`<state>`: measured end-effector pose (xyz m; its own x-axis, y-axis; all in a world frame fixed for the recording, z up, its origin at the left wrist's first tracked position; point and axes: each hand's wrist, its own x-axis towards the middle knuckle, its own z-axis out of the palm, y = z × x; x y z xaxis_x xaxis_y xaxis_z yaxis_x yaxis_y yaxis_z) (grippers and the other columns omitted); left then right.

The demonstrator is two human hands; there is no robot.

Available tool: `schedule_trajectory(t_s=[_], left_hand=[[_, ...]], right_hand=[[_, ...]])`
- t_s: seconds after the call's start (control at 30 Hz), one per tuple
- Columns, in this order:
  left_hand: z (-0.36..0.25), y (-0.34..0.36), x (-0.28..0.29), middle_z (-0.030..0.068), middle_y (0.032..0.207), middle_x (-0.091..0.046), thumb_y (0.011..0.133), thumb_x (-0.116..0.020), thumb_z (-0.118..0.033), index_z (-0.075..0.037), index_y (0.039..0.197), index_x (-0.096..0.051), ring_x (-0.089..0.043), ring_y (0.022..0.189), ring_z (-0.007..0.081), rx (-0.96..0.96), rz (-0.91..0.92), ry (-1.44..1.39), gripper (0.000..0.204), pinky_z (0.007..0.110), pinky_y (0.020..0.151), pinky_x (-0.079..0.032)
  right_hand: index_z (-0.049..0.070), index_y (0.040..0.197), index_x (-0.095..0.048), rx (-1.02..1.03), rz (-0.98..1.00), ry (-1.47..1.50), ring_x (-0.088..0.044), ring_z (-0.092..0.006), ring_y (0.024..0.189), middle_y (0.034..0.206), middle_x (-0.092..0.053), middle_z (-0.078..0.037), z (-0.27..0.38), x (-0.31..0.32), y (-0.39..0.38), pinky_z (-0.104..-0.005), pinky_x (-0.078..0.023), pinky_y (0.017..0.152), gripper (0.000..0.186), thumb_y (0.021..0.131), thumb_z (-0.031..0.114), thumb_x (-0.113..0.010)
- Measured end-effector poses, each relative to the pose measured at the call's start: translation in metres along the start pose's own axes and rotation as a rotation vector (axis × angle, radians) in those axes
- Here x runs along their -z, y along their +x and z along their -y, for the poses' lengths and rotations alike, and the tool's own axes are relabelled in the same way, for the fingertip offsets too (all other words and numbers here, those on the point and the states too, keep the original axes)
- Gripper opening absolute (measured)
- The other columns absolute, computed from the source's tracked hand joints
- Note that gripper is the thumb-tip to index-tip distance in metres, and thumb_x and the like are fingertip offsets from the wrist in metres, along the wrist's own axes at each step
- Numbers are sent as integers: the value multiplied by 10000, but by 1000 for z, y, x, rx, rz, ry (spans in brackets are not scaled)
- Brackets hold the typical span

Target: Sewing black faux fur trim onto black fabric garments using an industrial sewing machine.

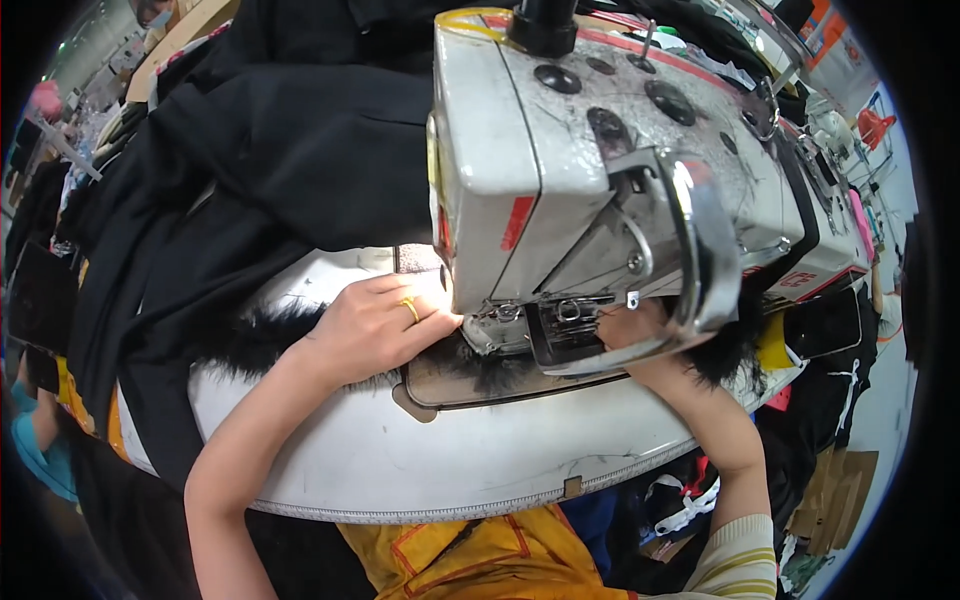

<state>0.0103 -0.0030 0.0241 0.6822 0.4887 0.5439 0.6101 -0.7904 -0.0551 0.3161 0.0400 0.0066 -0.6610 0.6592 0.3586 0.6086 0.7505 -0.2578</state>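
Note:
A white industrial sewing machine (500,150) with a shiny curved metal guard (705,250) stands before me. My left hand (385,320), with a yellow ring, lies left of the presser foot (500,325). Its fingers are pressed together on black fluffy trim (265,340), and bright lamp light washes out the fingertips. My right hand (640,330) is on the other side of the needle area, partly behind the guard, so its fingers are mostly hidden. More dark fluff shows beside my right wrist. Black fabric (290,150) is heaped to the left and behind the machine.
The white table (480,450) has a measuring tape (420,515) along its curved front edge. Orange-yellow cloth (480,555) covers my lap. Cardboard (835,495) stands at the lower right. Part of another person (45,430) shows at the far left.

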Motion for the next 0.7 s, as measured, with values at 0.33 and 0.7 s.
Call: schedule_trajectory(t_s=[0.33, 0.7], left_hand=[[-1, -4, -13, -17, 716, -585, 669, -598, -148, -151, 848, -644, -591, 677, 143, 96, 46, -13, 185, 267, 569, -472], [2, -5, -22, -2, 630, -503, 659, -614, -122, -140, 935, -662, -558, 644, 156, 67, -15, -9, 280, 284, 575, -473]], right_hand=[[133, 678, -652, -138, 72, -138, -598, -238, 774, 692, -614, -30, -21, -18, -14, -454, -409, 743, 81, 688, 190, -594], [111, 813, -612, 59, -14, -493, -573, -219, 613, 708, -573, -42, -6, -5, -3, -322, -457, 531, 230, 812, 338, -649]])
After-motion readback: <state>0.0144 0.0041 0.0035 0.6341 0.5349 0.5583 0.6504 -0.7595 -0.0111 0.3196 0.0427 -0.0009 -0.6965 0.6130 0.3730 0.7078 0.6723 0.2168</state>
